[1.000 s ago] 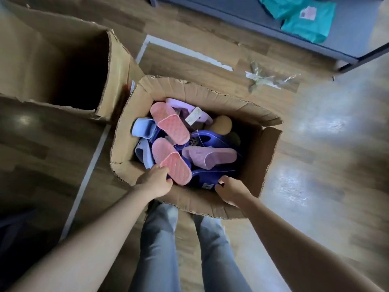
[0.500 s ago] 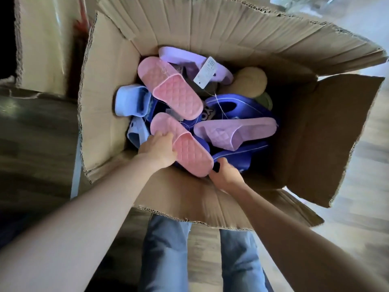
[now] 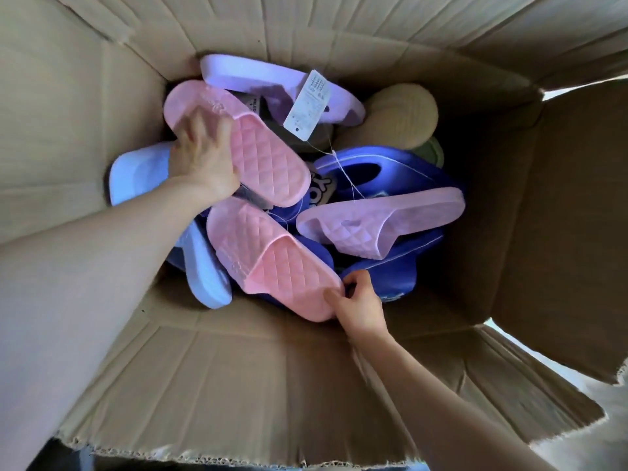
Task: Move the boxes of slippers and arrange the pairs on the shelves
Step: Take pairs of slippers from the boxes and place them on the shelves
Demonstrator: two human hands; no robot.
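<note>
An open cardboard box (image 3: 238,379) fills the view, with several slippers piled inside. My left hand (image 3: 200,154) grips the upper pink quilted slipper (image 3: 268,164) at its left side. My right hand (image 3: 360,307) pinches the toe end of the lower pink quilted slipper (image 3: 278,263). A lilac quilted slipper (image 3: 380,222) lies to the right on dark blue slippers (image 3: 390,171). At the back lies a lavender slipper (image 3: 258,76) with a white tag (image 3: 307,103). Pale blue slippers (image 3: 139,175) lie at the left.
A beige slipper (image 3: 397,117) and a green one (image 3: 431,151) sit at the back right of the pile. The box's walls and flaps surround the slippers on all sides; the right flap (image 3: 577,215) stands open. Bare cardboard floor shows at the box's right.
The view has dropped much closer into the box. My left hand moved from the lower pink slipper up to the upper one. My right hand moved left and took the lower pink slipper's toe.
</note>
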